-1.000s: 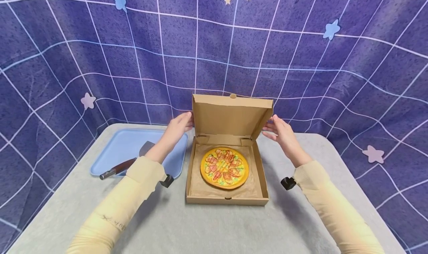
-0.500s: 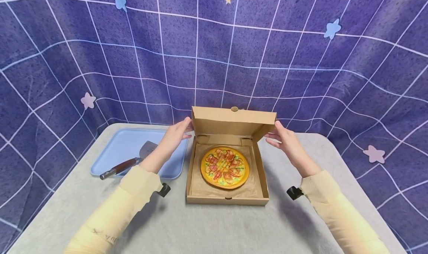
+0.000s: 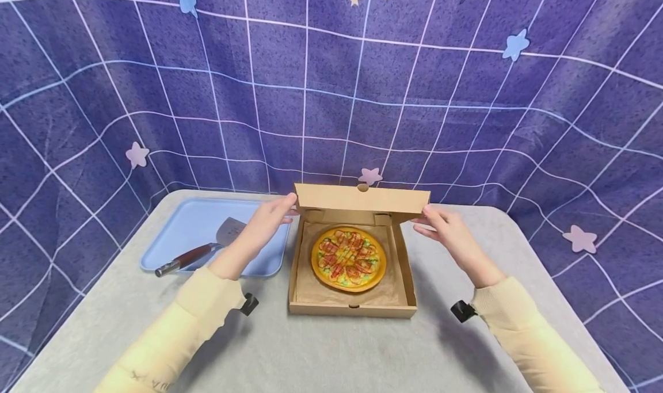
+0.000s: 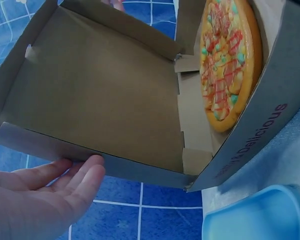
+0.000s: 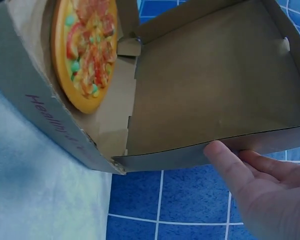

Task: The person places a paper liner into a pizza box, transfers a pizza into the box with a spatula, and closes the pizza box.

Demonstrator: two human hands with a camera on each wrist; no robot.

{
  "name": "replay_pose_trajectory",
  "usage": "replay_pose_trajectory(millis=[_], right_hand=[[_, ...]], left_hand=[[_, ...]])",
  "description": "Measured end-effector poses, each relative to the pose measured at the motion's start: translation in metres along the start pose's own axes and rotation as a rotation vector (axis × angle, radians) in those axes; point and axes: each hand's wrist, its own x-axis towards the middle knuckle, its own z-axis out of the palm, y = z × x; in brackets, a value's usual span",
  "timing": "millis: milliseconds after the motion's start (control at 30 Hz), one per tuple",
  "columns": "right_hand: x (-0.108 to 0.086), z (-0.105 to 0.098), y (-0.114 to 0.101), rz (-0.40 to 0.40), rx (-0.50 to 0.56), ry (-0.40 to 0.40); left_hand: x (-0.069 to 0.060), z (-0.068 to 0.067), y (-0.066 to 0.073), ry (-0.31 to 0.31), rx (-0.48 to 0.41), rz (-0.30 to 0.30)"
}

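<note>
A cardboard pizza box (image 3: 326, 310) holds a round pizza (image 3: 349, 259) on brown paper, and its lid (image 3: 362, 198) leans half-lowered over the back. My left hand (image 3: 266, 220) touches the lid's left side. My right hand (image 3: 456, 237) touches the opposite side. In the left wrist view, the left hand (image 4: 55, 195) has its thumb and fingers against the outside of the lid's side flap. The right wrist view has the right hand (image 5: 265, 190) placed likewise, thumb tip at the flap's lower edge. Neither hand's fingers curl round the lid.
Left of the box lies a blue tray (image 3: 178, 223). A spatula (image 3: 194, 256) with a brown handle rests across it, its handle end past the near rim. Behind the grey table (image 3: 342, 353) hangs a purple curtain (image 3: 331, 94) with a grid and stars.
The lid has tipped forward and down, and both hands have moved with it toward the person. The pizza, the box bottom, the tray and the spatula have stayed in place.
</note>
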Motion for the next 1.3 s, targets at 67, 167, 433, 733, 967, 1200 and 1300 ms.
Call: replay_pose_trajectory(millis=[67,167,433,733,967,1200,1300], right_hand=[[-0.002,0.001,0.001,0.004,-0.015,0.000],[-0.006,0.002,0.004,0.017,-0.042,-0.009],[-0.018,0.003,0.018,-0.028,-0.064,-0.009],[-0.031,0.008,0.040,-0.140,0.007,0.011],[-0.039,0.010,0.047,-0.237,-0.169,0.051],[-0.046,0.013,0.054,-0.247,-0.186,0.093],[-0.051,0.015,0.056,-0.253,-0.184,0.101]], left_hand=[[-0.003,-0.001,0.000,-0.001,0.028,-0.011],[-0.008,0.000,-0.002,-0.003,0.068,-0.035],[-0.017,0.005,-0.012,0.004,0.147,-0.035],[-0.030,0.016,-0.030,0.028,0.077,0.007],[-0.039,0.018,-0.040,0.001,0.010,0.096],[-0.049,0.019,-0.047,0.020,0.067,0.123],[-0.052,0.020,-0.049,0.035,0.097,0.139]])
